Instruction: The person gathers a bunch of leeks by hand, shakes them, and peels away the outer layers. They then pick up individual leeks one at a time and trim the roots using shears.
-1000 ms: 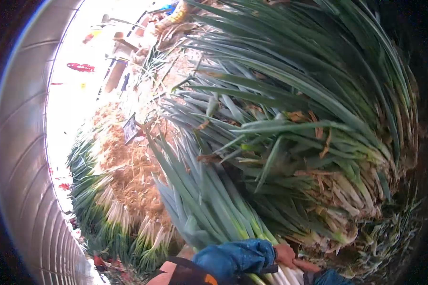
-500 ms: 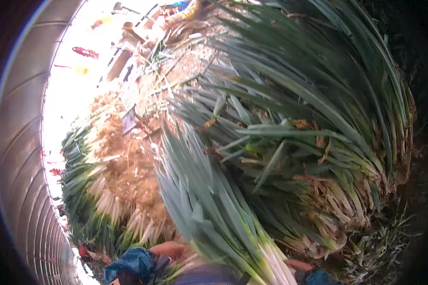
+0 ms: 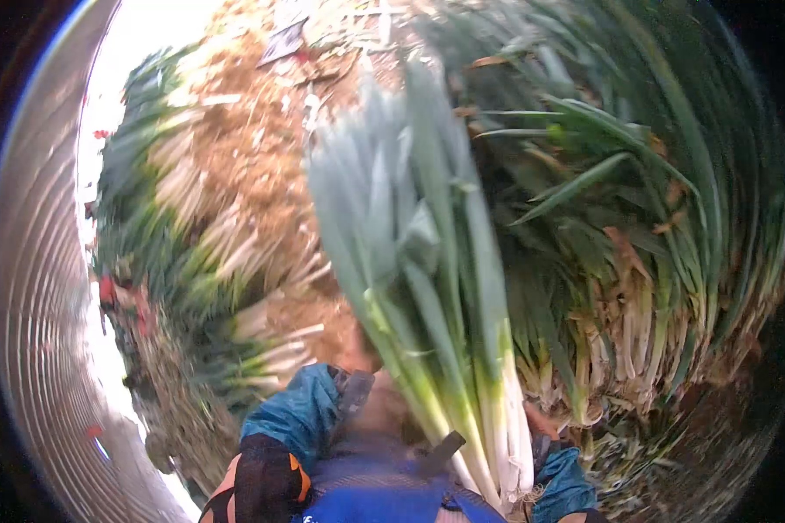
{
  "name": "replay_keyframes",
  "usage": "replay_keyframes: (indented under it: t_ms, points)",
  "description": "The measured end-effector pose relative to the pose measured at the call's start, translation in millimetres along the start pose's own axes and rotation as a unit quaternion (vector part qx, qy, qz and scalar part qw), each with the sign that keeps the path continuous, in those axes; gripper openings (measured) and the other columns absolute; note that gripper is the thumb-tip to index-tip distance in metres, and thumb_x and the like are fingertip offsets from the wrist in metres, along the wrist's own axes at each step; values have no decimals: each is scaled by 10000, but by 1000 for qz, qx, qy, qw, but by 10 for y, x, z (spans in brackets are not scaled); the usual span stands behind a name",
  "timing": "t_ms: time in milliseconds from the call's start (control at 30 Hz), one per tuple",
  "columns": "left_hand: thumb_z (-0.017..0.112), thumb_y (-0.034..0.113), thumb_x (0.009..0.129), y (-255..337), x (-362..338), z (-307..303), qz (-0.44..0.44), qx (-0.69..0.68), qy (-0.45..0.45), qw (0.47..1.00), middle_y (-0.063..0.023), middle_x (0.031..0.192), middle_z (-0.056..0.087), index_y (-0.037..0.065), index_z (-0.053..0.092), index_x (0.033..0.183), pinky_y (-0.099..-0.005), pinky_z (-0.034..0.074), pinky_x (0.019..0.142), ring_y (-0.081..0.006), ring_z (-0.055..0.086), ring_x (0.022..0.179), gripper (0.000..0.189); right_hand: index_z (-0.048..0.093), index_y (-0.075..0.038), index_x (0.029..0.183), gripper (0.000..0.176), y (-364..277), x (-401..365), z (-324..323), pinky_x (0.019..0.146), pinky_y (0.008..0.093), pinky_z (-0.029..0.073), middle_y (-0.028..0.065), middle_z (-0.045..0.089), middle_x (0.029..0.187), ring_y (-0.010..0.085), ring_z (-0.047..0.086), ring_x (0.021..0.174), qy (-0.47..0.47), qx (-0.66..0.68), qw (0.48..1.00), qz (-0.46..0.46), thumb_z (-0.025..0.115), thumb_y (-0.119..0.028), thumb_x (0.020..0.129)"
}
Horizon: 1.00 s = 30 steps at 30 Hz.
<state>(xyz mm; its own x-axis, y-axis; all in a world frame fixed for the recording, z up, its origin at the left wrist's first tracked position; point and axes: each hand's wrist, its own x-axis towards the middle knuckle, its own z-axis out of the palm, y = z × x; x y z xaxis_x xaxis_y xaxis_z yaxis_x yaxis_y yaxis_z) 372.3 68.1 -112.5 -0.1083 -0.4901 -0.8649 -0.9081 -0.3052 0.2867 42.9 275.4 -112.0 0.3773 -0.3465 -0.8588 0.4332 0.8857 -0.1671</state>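
Note:
A large bunch of green onions slants up in front of my body, its long green leaves pointing away and its white stalks and roots close to my waist. My left hand, blurred, is at the bunch's left side, its fingers partly hidden by the leaves. On the right, my right hand grips against the white stalks near the root end, most of its fingers behind them. Both hands hold this bunch between them. Teal sleeves cover my forearms.
A big heap of green onions fills the right side. Rows of laid-out green onions run along the left, by brown soil. A ribbed curved tunnel wall stands far left. Leaf scraps litter the lower right.
The view has turned down and toward my body. The bunch has come up and now stands more upright in front of me, still between both hands.

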Motion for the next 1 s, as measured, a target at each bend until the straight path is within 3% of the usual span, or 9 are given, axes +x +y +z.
replay_keyframes:
  t_ms: [400,467,500,600,733,767,867,900,1000]
  points:
    - [419,334,940,-920,-648,1555,-98,-245,13,964,-110,999,602,21,559,1089,-326,463,785,-203,578,933,373,443,2,1238,558,202,-567,665,798,306,461,121,550,1139,184,564,922,127,-97,987,14,523,-349,812]
    - [420,339,938,-1024,-640,1574,-89,-274,15,958,-109,998,602,24,558,1088,-327,464,784,-203,578,931,376,414,-13,1283,815,106,-683,1073,884,341,448,120,548,1173,221,563,1007,118,-182,976,-36,605,-590,739]
    - [420,342,937,-1084,-633,1564,-81,-285,18,955,-108,997,602,25,558,1088,-328,464,784,-203,577,930,377,389,0,1300,937,171,-733,1355,892,341,434,125,535,1189,229,549,1033,138,-101,982,-83,633,-646,667]
    - [422,350,935,-1275,-637,1499,-60,-329,28,942,-106,996,602,28,558,1088,-329,464,783,-202,577,927,381,377,14,1305,964,305,-766,1715,895,344,429,132,540,1182,230,546,1038,164,-190,961,-120,684,-599,628]
    - [423,361,932,-1652,-1046,1531,-32,-375,36,926,-104,993,603,33,557,1087,-331,465,781,-201,577,922,387,403,39,1263,638,297,-866,2229,849,303,438,142,545,1166,214,536,997,208,-292,932,-44,472,-88,641]
    - [423,364,932,-1784,-1194,1560,-36,-387,37,921,-103,992,603,34,557,1087,-332,465,781,-201,577,921,389,399,32,1268,659,308,-898,2194,863,315,437,151,549,1156,217,531,1021,199,-345,917,-19,523,-119,638]
    - [425,373,930,-2347,-1730,1757,-84,-428,50,899,-101,990,603,38,557,1086,-333,465,779,-200,576,918,393,351,16,1350,630,118,-1216,3003,1044,333,255,132,391,1356,257,349,1238,154,-292,936,-118,559,-222,804]
    - [425,375,929,-2549,-1916,1832,-106,-442,56,889,-100,990,603,39,557,1086,-334,465,779,-200,576,916,394,369,49,1296,996,163,-1033,2879,906,342,426,148,547,1170,244,548,1042,140,-309,925,-172,730,-536,576]
    - [426,384,927,-3167,-2500,2102,-195,-485,79,849,-98,988,604,42,556,1086,-335,466,778,-199,576,913,399,372,22,1293,731,-81,-1052,3234,887,327,430,142,541,1170,221,529,1029,21,-349,916,-194,623,-182,637]
